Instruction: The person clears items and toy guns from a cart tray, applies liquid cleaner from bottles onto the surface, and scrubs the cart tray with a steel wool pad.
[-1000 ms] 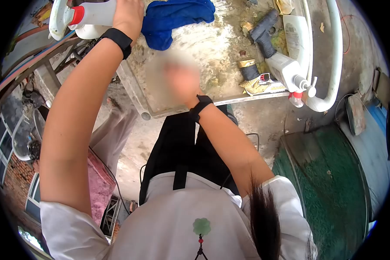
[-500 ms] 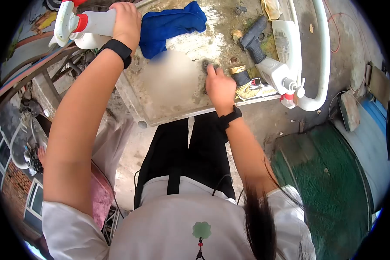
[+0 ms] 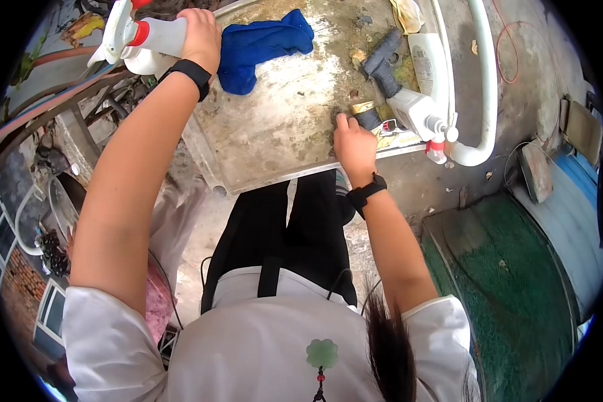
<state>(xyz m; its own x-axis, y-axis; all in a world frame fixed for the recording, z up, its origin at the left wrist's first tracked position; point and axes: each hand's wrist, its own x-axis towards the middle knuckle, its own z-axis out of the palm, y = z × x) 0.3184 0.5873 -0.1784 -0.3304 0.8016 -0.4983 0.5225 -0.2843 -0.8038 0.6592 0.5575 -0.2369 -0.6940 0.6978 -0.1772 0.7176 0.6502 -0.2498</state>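
My left hand (image 3: 201, 41) is wrapped round a white spray bottle (image 3: 164, 36) with a red collar, held tilted at the table's left edge. A crumpled blue cloth (image 3: 264, 47) lies just right of that hand. My right hand (image 3: 355, 144) is low over the table (image 3: 268, 127) near its front edge, fingers curled down. A small dark clump (image 3: 337, 115) shows at its fingertips; I cannot make out what it is. Close beside these fingers stands a spool of black thread (image 3: 366, 116).
A black pistol-shaped object (image 3: 384, 63) lies at the table's right, beside a white bottle (image 3: 415, 110) and a larger white container (image 3: 429, 63). A white pipe (image 3: 487, 87) curves past the right edge. A green-covered surface (image 3: 499, 268) is at lower right.
My right hand has slid to the right across the table, closer to the spool. My left hand keeps hold of the spray bottle. The whole view has shifted slightly.
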